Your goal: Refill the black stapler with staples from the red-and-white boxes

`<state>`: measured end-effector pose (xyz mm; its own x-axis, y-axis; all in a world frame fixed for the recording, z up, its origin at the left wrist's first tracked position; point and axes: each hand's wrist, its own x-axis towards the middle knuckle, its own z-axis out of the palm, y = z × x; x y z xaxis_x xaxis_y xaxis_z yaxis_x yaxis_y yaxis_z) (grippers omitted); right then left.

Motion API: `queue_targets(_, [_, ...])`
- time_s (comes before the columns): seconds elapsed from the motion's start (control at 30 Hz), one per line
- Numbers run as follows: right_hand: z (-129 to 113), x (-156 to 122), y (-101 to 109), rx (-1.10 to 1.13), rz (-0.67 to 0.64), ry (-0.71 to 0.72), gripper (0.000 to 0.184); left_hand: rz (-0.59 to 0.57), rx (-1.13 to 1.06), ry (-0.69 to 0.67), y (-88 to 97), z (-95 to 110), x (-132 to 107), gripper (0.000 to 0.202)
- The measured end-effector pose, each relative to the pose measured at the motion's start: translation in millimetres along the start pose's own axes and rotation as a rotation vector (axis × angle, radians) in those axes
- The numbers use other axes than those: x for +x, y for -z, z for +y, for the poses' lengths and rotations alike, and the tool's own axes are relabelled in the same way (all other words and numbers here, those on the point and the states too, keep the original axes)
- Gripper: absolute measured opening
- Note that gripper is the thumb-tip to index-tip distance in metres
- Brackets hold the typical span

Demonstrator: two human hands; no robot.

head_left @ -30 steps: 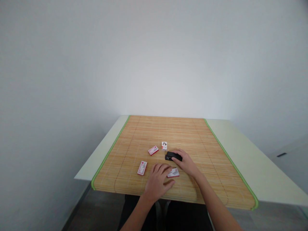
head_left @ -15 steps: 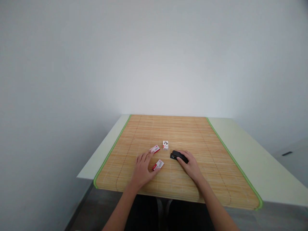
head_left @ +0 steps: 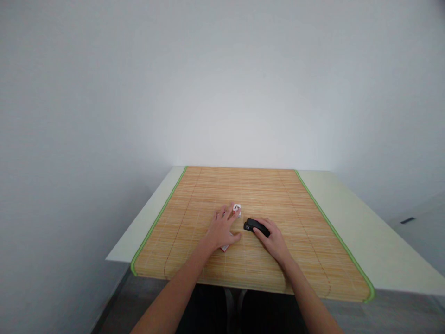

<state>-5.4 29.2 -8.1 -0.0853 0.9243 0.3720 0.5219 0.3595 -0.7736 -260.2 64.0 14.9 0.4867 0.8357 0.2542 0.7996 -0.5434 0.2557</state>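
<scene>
My left hand (head_left: 223, 228) lies on the bamboo mat (head_left: 250, 195) with fingers spread flat. It covers small red-and-white boxes; a corner of one box (head_left: 225, 248) shows under the palm. Its fingertips touch another small white box (head_left: 238, 210) farther back. My right hand (head_left: 274, 236) rests just right of it, fingers curled over the back of a small black stapler (head_left: 253, 226) that lies on the mat.
The mat has green edging and lies on a pale table (head_left: 365, 222). The table stands against a plain white wall. Its front edge runs just before my forearms, with dark floor below.
My left hand has slid right and away from me across the mat, gathering the small boxes toward the white box by the stapler. My right hand stays on the stapler.
</scene>
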Motion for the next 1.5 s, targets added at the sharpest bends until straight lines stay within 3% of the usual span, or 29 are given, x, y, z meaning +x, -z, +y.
queue_targets(0.2, [-5,0,2,0.001,-0.012,-0.013,0.036,0.000,-0.016,0.022,0.2,-7,3,0.074])
queue_targets(0.47, [-1,0,1,0.005,-0.004,-0.017,0.037,0.027,0.004,0.070,8.6,3,-36,0.075])
queue_targets(0.57, [1,1,0,0.000,-0.005,-0.019,0.038,0.060,0.027,0.102,5.6,4,-44,0.066])
queue_targets(0.93, [-11,-1,3,-0.009,0.000,-0.010,0.035,0.203,0.062,0.394,9.6,-60,-48,0.048])
queue_targets(1.17, [-3,-10,0,-0.002,0.020,-0.050,0.048,0.218,0.053,0.383,15.2,-63,-56,0.049])
queue_targets(1.3, [-13,-24,-13,0.042,-0.036,-0.092,0.065,0.264,0.077,0.398,15.4,-63,-70,0.057])
queue_targets(1.5, [-48,-25,-56,0.120,-0.215,-0.036,0.084,0.286,0.029,0.390,15.3,-71,-74,0.057])
